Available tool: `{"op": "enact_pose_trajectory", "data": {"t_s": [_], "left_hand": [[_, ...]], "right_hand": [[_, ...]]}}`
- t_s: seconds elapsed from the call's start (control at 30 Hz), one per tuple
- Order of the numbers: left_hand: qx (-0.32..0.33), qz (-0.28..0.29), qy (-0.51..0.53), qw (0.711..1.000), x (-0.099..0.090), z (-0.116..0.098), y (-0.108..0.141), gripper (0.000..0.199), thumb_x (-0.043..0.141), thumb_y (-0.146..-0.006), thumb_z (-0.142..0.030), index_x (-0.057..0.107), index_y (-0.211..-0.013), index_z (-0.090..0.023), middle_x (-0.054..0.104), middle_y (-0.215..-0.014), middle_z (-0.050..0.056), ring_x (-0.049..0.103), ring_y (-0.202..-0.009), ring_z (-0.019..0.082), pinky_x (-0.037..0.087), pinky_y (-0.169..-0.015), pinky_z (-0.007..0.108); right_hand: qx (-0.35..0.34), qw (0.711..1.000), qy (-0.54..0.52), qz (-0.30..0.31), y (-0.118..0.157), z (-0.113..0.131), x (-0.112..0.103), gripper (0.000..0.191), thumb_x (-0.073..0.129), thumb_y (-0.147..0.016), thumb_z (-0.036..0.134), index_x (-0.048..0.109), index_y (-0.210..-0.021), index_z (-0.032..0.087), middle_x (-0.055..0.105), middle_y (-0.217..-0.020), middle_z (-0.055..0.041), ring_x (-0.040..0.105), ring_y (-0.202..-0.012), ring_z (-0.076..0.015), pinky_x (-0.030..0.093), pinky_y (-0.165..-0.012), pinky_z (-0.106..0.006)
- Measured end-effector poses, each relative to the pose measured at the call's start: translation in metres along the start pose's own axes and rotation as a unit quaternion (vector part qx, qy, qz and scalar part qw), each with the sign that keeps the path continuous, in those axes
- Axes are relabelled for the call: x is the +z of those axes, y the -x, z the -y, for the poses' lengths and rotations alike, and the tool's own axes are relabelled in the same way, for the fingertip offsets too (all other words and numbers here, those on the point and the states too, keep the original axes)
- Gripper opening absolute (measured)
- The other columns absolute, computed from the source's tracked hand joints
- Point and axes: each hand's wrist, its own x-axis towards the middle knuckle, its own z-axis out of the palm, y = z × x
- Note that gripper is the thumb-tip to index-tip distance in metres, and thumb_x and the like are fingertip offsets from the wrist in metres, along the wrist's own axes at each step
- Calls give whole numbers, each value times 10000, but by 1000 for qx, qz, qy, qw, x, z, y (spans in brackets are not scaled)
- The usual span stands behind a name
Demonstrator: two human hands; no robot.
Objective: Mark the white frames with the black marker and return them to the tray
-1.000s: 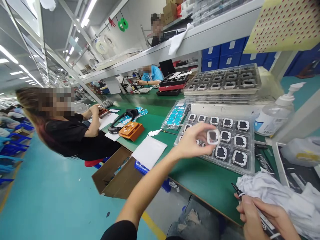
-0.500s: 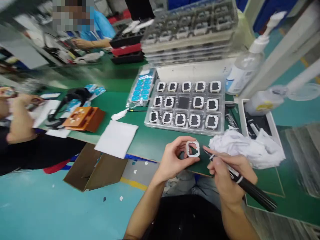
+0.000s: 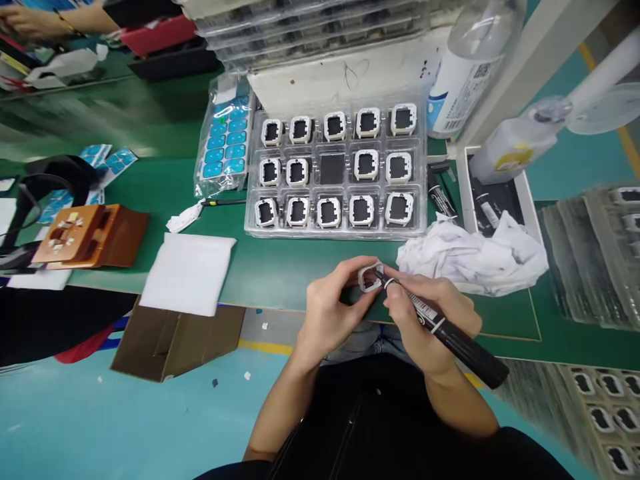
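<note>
Orange block (image 3: 120, 238): at far left, on the green bench.
White pad (image 3: 187, 275): flat, near the bench edge.
Tray (image 3: 335, 234): beyond both hands, bearing white frames (image 3: 371, 211) in rows, with a dark square showing in the middle slot of the middle row.
Left hand (image 3: 324, 313): curled, thumb and fingertips closed to the thickness of a rim, pinching the held frame. Best braced close to the body, with fingertips clear of the ink.
Held frame (image 3: 362, 284): tilted between both hands, in front of the tray. Turn by small amounts rather than chasing round with the pen.
Right hand (image 3: 435, 308): closed in a writing grip round the marker (image 3: 465, 350), low on the barrel. Rest fingers lightly against the left hand for steadiness.
Marker: angled towards the held frame's upper right rim, with contact hard to confirm. Use light, short strokes to avoid smears.
Cloth (image 3: 475, 257): crumpled, just beyond the right hand.
</note>
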Motion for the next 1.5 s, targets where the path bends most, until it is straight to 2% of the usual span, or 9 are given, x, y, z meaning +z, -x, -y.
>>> {"op": "enact_pose_trajectory", "data": {"t_s": [0.17, 0.3, 0.37, 0.57, 0.8, 0.97, 1.17, 1.37, 1.5], "left_hand": [[2, 7, -24, 1000, 0, 0, 1, 389, 823, -1071, -202, 740, -1436, -306, 878, -1284, 12, 892, -1065, 192, 764, -1007, 305], [5, 11, -29, 1000, 0, 0, 1, 375, 812, -1076, -203, 737, -1432, -295, 878, -1282, 17, 890, -1063, 187, 758, -1009, 293], [7, 10, -27, 1000, -1, 0, 1, 387, 806, -1071, -178, 736, -1432, -298, 879, -1281, 11, 890, -1063, 182, 755, -1004, 284], [6, 18, -64, 998, -1, -1, 2, 363, 796, -1093, -229, 730, -1442, -307, 881, -1291, 18, 894, -1059, 198, 758, -986, 306], [22, 6, -78, 997, -1, -1, 3, 378, 799, -1085, -208, 728, -1442, -313, 884, -1274, 5, 890, -1029, 182, 749, -942, 279], [16, 9, -48, 999, -1, -2, 2, 367, 812, -1078, -197, 736, -1420, -306, 882, -1263, 1, 889, -1036, 174, 742, -956, 262], [2, 11, -40, 999, -1, -2, 2, 364, 832, -1070, -227, 742, -1414, -306, 881, -1263, 8, 890, -1043, 187, 752, -982, 286], [22, 18, -18, 999, -1, -1, 0, 364, 822, -1077, -195, 738, -1417, -294, 878, -1250, 7, 884, -1019, 164, 739, -970, 254], [39, 16, -25, 999, -2, 0, 0, 391, 827, -1067, -167, 741, -1427, -293, 876, -1241, 11, 881, -1019, 167, 730, -949, 244]], "right_hand": [[2, 1000, 5, 5, 0, -1, 0, 100, 847, -1050, 200, 789, -1076, 278, 898, -1085, -24, 848, -689, -232, 789, -792, -379], [1, 1000, -2, 4, 1, -1, 0, 117, 858, -1046, 187, 792, -1081, 277, 895, -1063, -17, 901, -901, -271, 788, -850, -367], [0, 1000, 1, 3, 0, -1, 0, 117, 854, -1047, 185, 790, -1074, 279, 893, -1049, -17, 904, -940, -278, 788, -853, -366], [-14, 1000, 24, 7, -4, 1, 1, 83, 823, -1078, 216, 769, -1058, 276, 884, -984, -16, 894, -843, -264, 791, -782, -346], [-83, 991, 97, 26, -4, 3, 1, 161, 813, -1058, 127, 757, -1124, 262, 895, -1067, -53, 909, -976, -295, 795, -813, -354], [-67, 995, 73, 27, -5, 2, -1, 137, 804, -1063, 136, 743, -1080, 257, 888, -1018, -32, 908, -940, -270, 780, -801, -314], [-57, 996, 69, 26, -5, 2, -1, 131, 804, -1059, 146, 749, -1077, 264, 892, -1025, -30, 906, -916, -271, 775, -777, -322], [-68, 996, 63, 3, -6, 2, 1, 125, 804, -1049, 151, 745, -1043, 260, 882, -984, -15, 889, -825, -236, 754, -745, -283], [-49, 998, 49, -2, -5, 1, 1, 114, 815, -1052, 169, 749, -1035, 260, 865, -913, 4, 875, -774, -227, 752, -740, -288]]}}
